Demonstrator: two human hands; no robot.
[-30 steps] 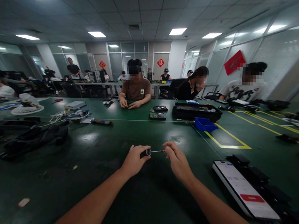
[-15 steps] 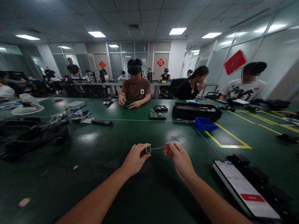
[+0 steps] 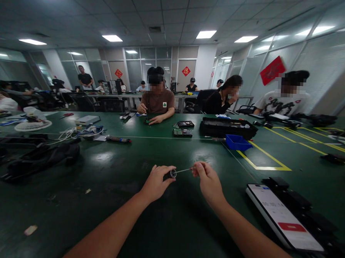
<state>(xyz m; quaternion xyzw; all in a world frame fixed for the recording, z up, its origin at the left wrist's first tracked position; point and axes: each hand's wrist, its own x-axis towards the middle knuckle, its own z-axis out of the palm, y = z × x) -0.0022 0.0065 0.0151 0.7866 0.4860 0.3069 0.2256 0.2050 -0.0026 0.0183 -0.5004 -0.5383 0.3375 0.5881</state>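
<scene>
Between thumb and fingers, my left hand [image 3: 154, 185] pinches a small dark round part [image 3: 173, 173] whose pale ring-shaped end faces right. My right hand [image 3: 209, 181] is closed around a thin screwdriver [image 3: 184, 170]; its metal shaft points left, and a bit of red shows at the fingers. The shaft's tip reaches the ringed end of the round part, but whether it sits inside is too small to tell. Both hands are above the green table [image 3: 121, 218], and most of the screwdriver's handle is hidden in my right hand.
A phone [image 3: 283, 215] showing a timer lies at right, beside black blocks [image 3: 298, 205]. Farther off are a blue bin [image 3: 238, 142], a black tray [image 3: 228, 129], hard drives [image 3: 182, 132], a dark tool [image 3: 118, 140] and a black bag [image 3: 43, 160]. A co-worker [image 3: 158, 101] sits opposite.
Both hands stay nearly in place with the round part and the screwdriver. My right hand's fingers have shifted slightly on the handle. The co-worker opposite has raised one hand a little.
</scene>
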